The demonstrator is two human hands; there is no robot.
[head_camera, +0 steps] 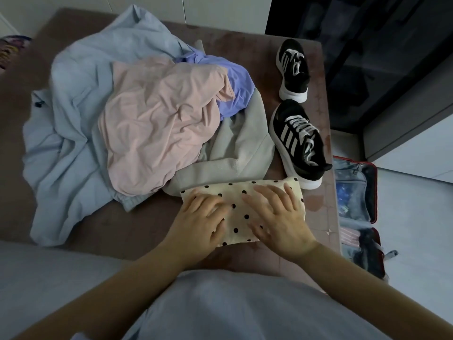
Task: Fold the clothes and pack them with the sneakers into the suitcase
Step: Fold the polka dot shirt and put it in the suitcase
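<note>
Item in hand: polka-dot garment [239,217], cream with black dots, folded to a compact rectangle. It lies at the near right edge of the bed [147,231], touching the hem of the grey-green sweatshirt [242,148].

Left hand [206,217]: flat on the left half of the fold, fingers spread, pressing and gripping nothing. Right hand [277,214]: the same on the right half, palm down, fingers extended.

Handling, judged: thin, light, limp fabric. The fold probably springs open if lifted by one corner. Best to slide the fingers under both short ends, or clamp the stacked layers between palm and thumb, and carry it level. Nothing fragile and little slip risk.

Pile behind: pink garment [157,128] on top, over the lilac garment [237,89], the sweatshirt and a large light-blue garment [73,143]. All are crumpled and unfolded. The blue one looks the bulkiest and needs spreading flat first.

Near sneaker [299,143] and far sneaker [293,69] stand upright along the bed's right edge. Stiff soles; take by the heel or collar.

Suitcase [374,192] lies open on the floor, just right of the bed.
</note>
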